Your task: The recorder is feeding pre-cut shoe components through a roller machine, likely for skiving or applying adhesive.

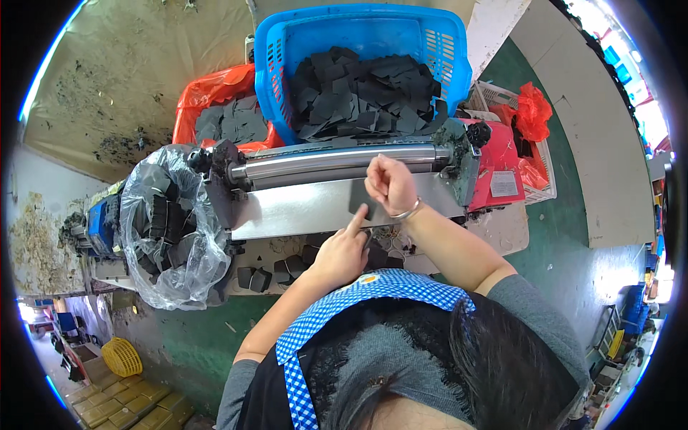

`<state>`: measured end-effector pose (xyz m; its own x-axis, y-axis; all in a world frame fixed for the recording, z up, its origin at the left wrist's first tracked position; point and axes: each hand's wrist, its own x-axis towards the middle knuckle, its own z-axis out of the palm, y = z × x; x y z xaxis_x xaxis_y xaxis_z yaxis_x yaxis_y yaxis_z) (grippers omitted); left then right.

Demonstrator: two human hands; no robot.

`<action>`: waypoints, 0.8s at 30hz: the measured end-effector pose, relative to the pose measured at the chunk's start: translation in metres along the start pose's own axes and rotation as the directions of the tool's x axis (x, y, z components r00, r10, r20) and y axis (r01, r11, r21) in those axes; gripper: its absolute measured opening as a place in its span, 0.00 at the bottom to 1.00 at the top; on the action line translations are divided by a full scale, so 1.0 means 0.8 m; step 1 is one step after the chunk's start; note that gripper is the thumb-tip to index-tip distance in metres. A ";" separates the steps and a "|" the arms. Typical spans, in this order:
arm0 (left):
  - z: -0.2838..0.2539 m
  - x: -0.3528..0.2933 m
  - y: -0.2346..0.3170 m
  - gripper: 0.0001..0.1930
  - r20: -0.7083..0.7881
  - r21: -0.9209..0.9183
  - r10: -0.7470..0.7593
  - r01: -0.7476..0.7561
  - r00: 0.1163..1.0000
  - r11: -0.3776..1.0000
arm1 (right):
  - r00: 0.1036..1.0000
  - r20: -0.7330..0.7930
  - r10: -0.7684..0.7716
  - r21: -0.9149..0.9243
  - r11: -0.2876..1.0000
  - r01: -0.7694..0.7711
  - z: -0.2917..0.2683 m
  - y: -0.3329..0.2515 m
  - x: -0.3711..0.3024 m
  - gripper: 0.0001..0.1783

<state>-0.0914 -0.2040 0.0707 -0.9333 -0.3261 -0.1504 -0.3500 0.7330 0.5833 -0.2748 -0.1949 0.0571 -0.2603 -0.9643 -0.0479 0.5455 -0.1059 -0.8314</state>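
A thin black sheet piece (360, 197) lies flat on the shiny metal plate (294, 208) in front of a machine's steel roller (337, 166). My left hand (340, 254) comes in from below, its index finger stretched out with the tip at the piece's lower edge. Its other fingers are bent and partly hidden. Above and to the right, my right hand (390, 185), with a bracelet at the wrist, is curled into a loose fist beside the piece, close to the roller. Whatever its fingers may hold is hidden.
Behind the roller stands a blue basket (362, 16) heaped with black pieces, beside a red bag (193, 97) of more pieces. A clear plastic bag (179, 279) of black pieces hangs at the left. Several black pieces (254, 278) lie below the plate. A red machine housing (498, 165) flanks the right.
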 end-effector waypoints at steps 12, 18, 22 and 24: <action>-0.018 0.032 -0.032 0.13 -0.050 -0.984 -0.565 0.055 0.824 0.167 | 0.944 -0.155 0.290 -0.420 0.846 -0.329 0.011 -0.006 -0.049 0.07; -0.007 0.006 -0.039 0.08 -0.020 -0.970 -0.562 -0.153 0.827 -0.190 | 0.891 -0.190 0.412 -0.179 0.878 -0.444 0.016 -0.001 -0.053 0.09; 0.002 -0.005 -0.051 0.07 -0.039 -0.999 -0.677 -0.054 0.735 -0.001 | 0.824 -0.210 0.527 -0.151 0.815 -0.560 0.017 0.001 -0.055 0.10; 0.003 -0.006 -0.055 0.08 -0.096 -0.995 -0.686 -0.048 0.721 0.089 | 0.761 -0.322 0.563 -0.045 0.794 -0.606 0.008 0.010 -0.046 0.09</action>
<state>-0.0721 -0.2331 0.0435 -0.4253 -0.7954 -0.4318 0.0934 -0.5132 0.8532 -0.2561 -0.1615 0.0558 -0.1475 -0.7159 -0.6825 0.5548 0.5114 -0.6563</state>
